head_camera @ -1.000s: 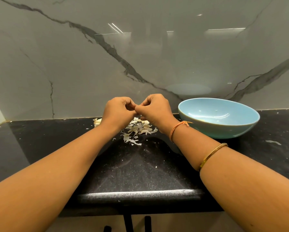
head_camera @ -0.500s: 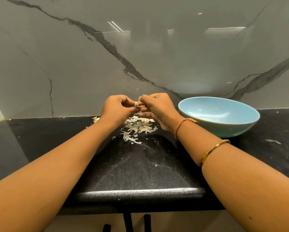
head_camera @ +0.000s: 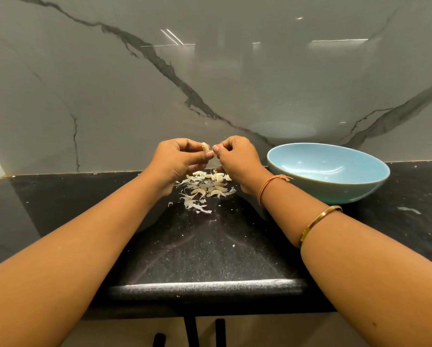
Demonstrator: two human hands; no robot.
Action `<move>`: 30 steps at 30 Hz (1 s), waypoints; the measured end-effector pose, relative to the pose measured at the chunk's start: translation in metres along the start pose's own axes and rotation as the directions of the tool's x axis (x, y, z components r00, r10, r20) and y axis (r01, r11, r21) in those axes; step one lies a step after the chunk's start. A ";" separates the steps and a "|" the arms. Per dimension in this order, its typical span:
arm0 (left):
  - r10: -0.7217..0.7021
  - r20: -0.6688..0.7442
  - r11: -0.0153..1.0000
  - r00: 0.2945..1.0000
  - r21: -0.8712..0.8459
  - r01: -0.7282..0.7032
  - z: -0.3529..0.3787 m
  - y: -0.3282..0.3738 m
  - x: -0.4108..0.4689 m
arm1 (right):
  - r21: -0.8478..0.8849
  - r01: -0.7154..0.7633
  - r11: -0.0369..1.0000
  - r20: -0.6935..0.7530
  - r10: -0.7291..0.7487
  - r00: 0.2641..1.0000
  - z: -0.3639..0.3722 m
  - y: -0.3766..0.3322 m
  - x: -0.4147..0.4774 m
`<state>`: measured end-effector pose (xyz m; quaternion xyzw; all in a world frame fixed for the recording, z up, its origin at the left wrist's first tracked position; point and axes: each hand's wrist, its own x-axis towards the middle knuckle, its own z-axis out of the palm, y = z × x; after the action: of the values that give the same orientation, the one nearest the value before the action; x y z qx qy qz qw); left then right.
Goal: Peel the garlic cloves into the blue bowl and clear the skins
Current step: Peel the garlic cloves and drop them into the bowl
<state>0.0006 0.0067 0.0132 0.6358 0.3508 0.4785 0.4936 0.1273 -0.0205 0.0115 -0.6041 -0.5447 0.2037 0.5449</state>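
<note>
left hand [head_camera: 174,159] pinches garlic clove [head_camera: 205,147] at its fingertips, raised above the skins | right hand [head_camera: 237,159] fingers curled, thumb tip just beside the clove, cannot tell if it pinches anything | skins [head_camera: 204,189] heaped near back edge of counter [head_camera: 209,251], below both hands | blue bowl [head_camera: 335,189] near back edge, right of heap

— What sort of place is this?

— A kitchen. A black speckled stone countertop [head_camera: 204,259] runs from left to right, and a glossy, marble-veined backsplash [head_camera: 209,83] rises at its far edge.

— Anything besides the surfaces?

— Food preparation. A pile of garlic skins [head_camera: 202,189] lies on the stone, a blue bowl [head_camera: 335,189] stands to its right, and a garlic clove [head_camera: 205,147] is held above the pile. Dark cabinet handles [head_camera: 189,329] show below the near edge.
</note>
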 end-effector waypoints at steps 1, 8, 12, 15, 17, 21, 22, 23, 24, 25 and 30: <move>-0.005 -0.007 1.000 1.000 -0.016 0.005 -0.001 0.000 0.001 | -0.007 -0.004 1.000 0.000 0.004 1.000 -0.001 0.001 0.000; 0.030 -0.072 0.994 0.997 0.108 -0.022 -0.002 -0.002 0.001 | 0.106 0.060 0.993 0.025 -0.063 0.998 -0.001 -0.004 -0.006; 0.035 -0.104 0.990 0.994 0.137 -0.020 -0.002 -0.001 -0.002 | 0.063 0.122 0.991 0.025 -0.124 0.992 -0.001 -0.005 -0.008; 0.041 -0.134 0.986 0.990 0.164 -0.018 -0.002 0.001 -0.003 | 0.050 0.137 0.989 0.030 -0.139 0.990 -0.001 -0.007 -0.008; 0.048 -0.145 0.984 0.988 0.179 -0.021 -0.001 0.001 -0.004 | 0.041 0.141 0.989 0.028 -0.142 0.989 -0.001 -0.007 -0.008; 0.063 -0.150 0.978 0.987 0.206 -0.031 0.000 0.000 -0.003 | 0.010 0.138 0.990 0.009 -0.138 0.990 0.000 -0.005 -0.007; 0.068 -0.150 0.976 0.986 0.217 -0.034 -0.001 -0.001 -0.003 | 0.005 0.132 0.991 0.005 -0.132 0.991 0.001 -0.006 -0.007; 0.077 -0.149 0.971 0.986 0.235 -0.041 -0.001 -0.001 -0.002 | -0.003 0.126 0.992 0.004 -0.126 0.992 0.001 -0.005 -0.007; 0.093 -0.147 0.964 0.985 0.260 -0.052 -0.001 -0.002 -0.001 | -0.012 0.121 0.993 0.004 -0.121 0.993 0.001 -0.005 -0.006; 0.114 -0.143 0.954 0.983 0.293 -0.068 -0.002 -0.003 0.000 | -0.020 0.117 0.993 0.007 -0.116 0.993 0.001 -0.005 -0.006; 0.181 -0.120 0.897 0.976 0.427 -0.114 -0.001 -0.007 0.003 | -0.035 0.087 0.996 0.019 -0.086 0.996 0.002 -0.003 -0.005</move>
<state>0.0009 0.0117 0.0076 0.7119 0.4333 0.4768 0.2794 0.1232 -0.0245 0.0115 -0.5879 -0.5786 0.1752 0.5375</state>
